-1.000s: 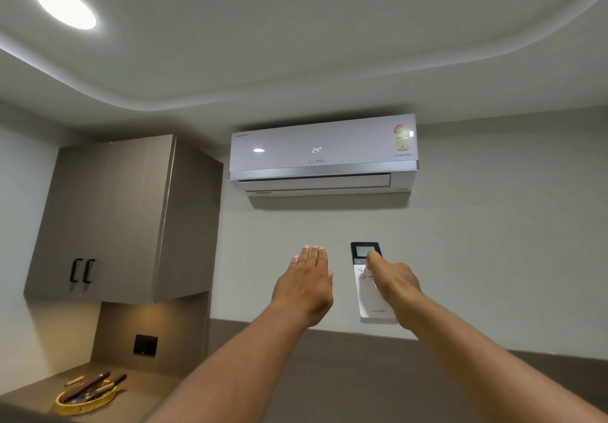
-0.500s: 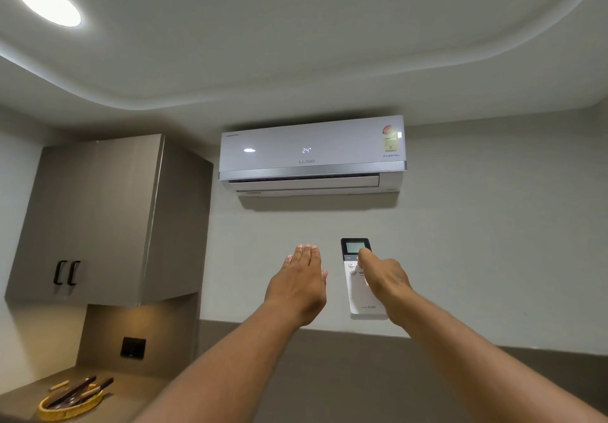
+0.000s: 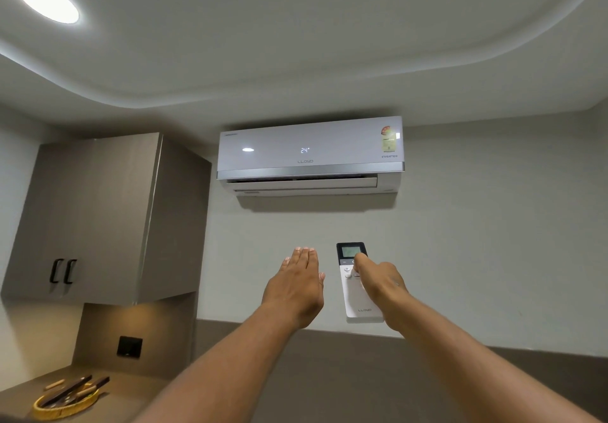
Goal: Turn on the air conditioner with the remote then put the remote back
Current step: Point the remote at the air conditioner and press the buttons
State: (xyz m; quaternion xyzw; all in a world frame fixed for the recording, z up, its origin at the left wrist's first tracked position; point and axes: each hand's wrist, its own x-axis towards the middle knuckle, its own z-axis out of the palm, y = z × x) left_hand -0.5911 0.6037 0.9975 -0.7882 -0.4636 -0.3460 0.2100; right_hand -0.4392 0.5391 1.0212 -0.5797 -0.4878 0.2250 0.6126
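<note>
Fingers (image 3: pixel 306 254) of the left hand (image 3: pixel 296 287) pressed flat together, palm away, raised toward the wall beside the remote (image 3: pixel 357 287) and gripping nothing. Right hand (image 3: pixel 381 282) laid over the right side of the remote, one finger stretched up to the buttons just under the small screen; remaining fingers hidden behind the back of the hand, so cannot tell whether curled round the casing or merely resting on it. Remote upright against the wall below the air conditioner (image 3: pixel 309 156), dark screen end uppermost, brand lettering near the bottom; right edge and several buttons covered by the hand, and unclear whether seated in a wall holder. Air conditioner mounted high on the wall, display reading 24, louvre along the underside slightly parted, sticker at the upper right too small to read. Round woven tray (image 3: pixel 64 404) at lower left on the worktop (image 3: pixel 131 393), holding several dark-handled utensils lying flat, kind hard to make out, tray partly cut off by the frame edge. Wall cabinet (image 3: pixel 98 218) with two black handles above that corner, a dark square plate (image 3: pixel 129 347) on the wall beneath it. Both forearms extended forward and upward, elbows out of frame.
</note>
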